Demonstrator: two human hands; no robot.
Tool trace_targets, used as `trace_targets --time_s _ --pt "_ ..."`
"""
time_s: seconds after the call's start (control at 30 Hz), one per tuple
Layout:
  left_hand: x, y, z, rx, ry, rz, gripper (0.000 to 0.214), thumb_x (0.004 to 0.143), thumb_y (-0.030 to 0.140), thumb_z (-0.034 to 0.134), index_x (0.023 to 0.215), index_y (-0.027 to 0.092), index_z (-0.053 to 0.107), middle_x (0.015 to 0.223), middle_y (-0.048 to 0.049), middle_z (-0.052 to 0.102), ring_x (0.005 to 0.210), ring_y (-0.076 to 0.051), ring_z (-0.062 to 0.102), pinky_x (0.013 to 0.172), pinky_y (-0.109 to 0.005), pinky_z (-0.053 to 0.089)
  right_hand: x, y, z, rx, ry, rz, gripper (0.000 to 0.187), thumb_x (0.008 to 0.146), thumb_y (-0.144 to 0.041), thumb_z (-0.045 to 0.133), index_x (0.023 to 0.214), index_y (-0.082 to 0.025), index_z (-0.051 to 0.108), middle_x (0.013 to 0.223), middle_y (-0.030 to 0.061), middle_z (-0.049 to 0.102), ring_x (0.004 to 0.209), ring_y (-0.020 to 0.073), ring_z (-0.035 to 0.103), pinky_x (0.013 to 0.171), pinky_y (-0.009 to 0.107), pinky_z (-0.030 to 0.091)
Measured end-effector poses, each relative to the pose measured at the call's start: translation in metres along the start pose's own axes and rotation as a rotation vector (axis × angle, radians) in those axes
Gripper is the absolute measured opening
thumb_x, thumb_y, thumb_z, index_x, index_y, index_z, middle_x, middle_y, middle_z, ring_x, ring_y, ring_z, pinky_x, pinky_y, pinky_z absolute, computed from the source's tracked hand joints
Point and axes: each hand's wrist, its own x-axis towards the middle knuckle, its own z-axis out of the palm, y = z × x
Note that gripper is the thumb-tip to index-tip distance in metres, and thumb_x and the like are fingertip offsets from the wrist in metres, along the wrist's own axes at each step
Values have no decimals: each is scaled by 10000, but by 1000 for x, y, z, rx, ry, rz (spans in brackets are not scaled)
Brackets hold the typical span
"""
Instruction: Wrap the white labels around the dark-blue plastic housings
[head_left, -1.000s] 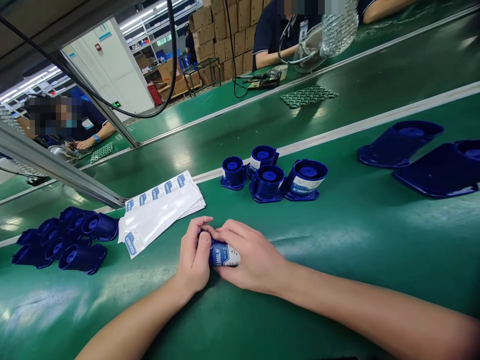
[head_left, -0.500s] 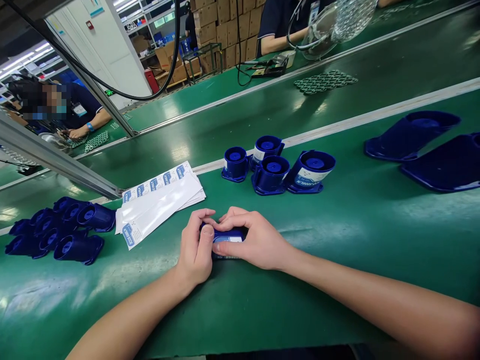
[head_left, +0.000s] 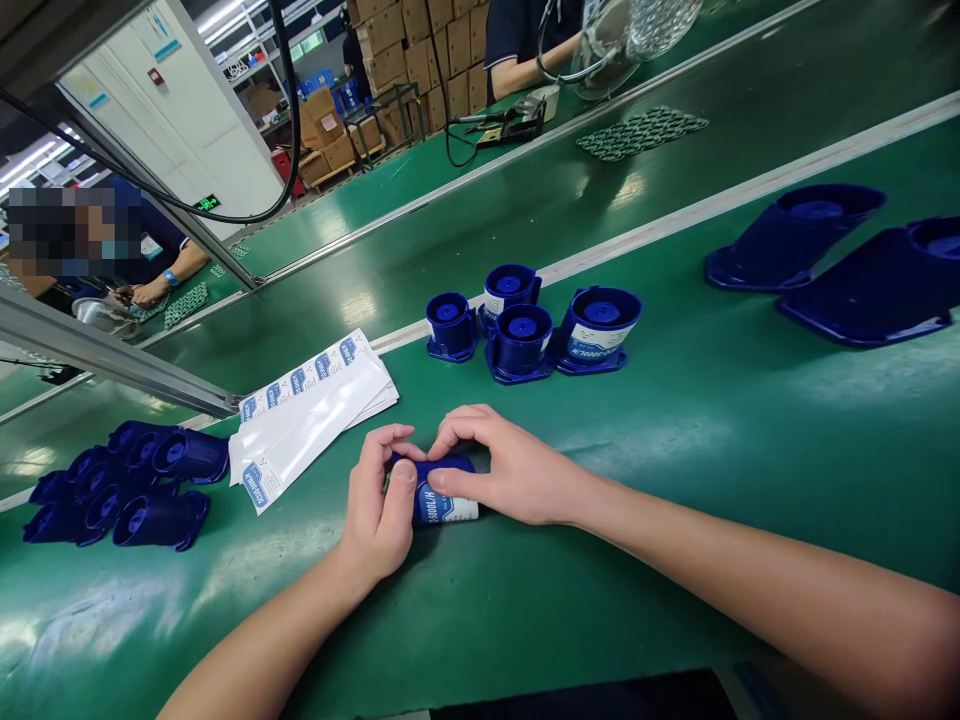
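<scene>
The left hand (head_left: pixel 379 505) clamps one end of a blue housing (head_left: pixel 454 464), held on its side at the green desk (head_left: pixel 525 620). The right hand (head_left: pixel 514 468) arches over it, thumb touching near the label (head_left: pixel 450 510); whether it grips cannot be told. This looks like label smoothing, which calls for even thumb pressure along the curve.

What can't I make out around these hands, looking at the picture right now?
All in the head view:
- Left end of the blue plastic part: hidden by the left hand.
- Start of the wording on its label: covered by the same hand.
- Small print on the label sheets: too small to read.
- Far-right blue piece: cut off by the right edge.
- Person across the belt: cut off by the top edge.
</scene>
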Motion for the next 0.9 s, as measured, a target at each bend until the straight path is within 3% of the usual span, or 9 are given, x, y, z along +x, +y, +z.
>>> trace_targets --time_s 0.2,0.3,0.4,0.5,0.6,0.7,0.77,0.9 --pt "-2 -8 -2 -31 3 31 345 1085 466 514 1314 210 547 1047 -78 714 934 -202 649 857 -334 483 -3 11 -28 16 -134 83 311 841 -413 800 1074 -210 765 1164 94 736 1098 299 674 989 501 547" --pt "-2 -17 -3 -103 7 193 348 1060 474 560 1283 206 561 1016 -83 733 933 -210 660 867 -346 497 0 17 -32 331 -308 121 461 806 -427 855 1175 -175 742 1209 103 757 1109 272 712 981 444 574" --pt "0 -21 -2 -188 46 280 371 1029 512 601 1222 196 581 958 -91 735 912 -229 666 845 -361 517 2 16 -22 607 -420 233 576 834 -558 835 1238 -160 734 1130 93 786 1060 245 738 932 387 586" --pt "2 -18 2 -308 178 193 474 1018 629 552 1212 200 602 1088 -119 720 1005 -258 677 886 -389 544 0 10 -6 760 -371 359 546 858 -564 815 1230 -171 737 1046 78 792 899 211 753 781 322 592" --pt "2 -16 7 -493 307 57 587 1025 720 424 1327 235 561 1395 -143 631 1316 -311 593 1112 -482 486 -1 8 4 995 -241 399 463 868 -494 780 1206 -183 723 979 84 795 828 227 766 785 366 592" --pt "-5 -21 13 -614 217 -75 641 1018 726 436 1458 262 494 1565 -141 517 1467 -335 476 1194 -505 431 -1 10 5 1179 -235 348 540 823 -453 813 1299 -234 681 1079 93 796 957 262 765 904 438 572" --pt "-11 -26 16 -668 124 -121 650 1027 696 453 1525 278 450 1616 -136 468 1487 -345 457 1213 -513 419 -2 13 6 1167 -278 315 631 772 -416 880 1349 -275 667 1190 89 778 1043 266 741 950 446 548" --pt "-18 -30 16 -644 9 -120 614 1063 611 443 1583 284 432 1655 -124 438 1547 -353 383 1316 -529 260 -5 16 12 1086 -331 261 716 739 -465 922 1392 -330 660 1318 83 747 1226 295 683 1104 459 445"
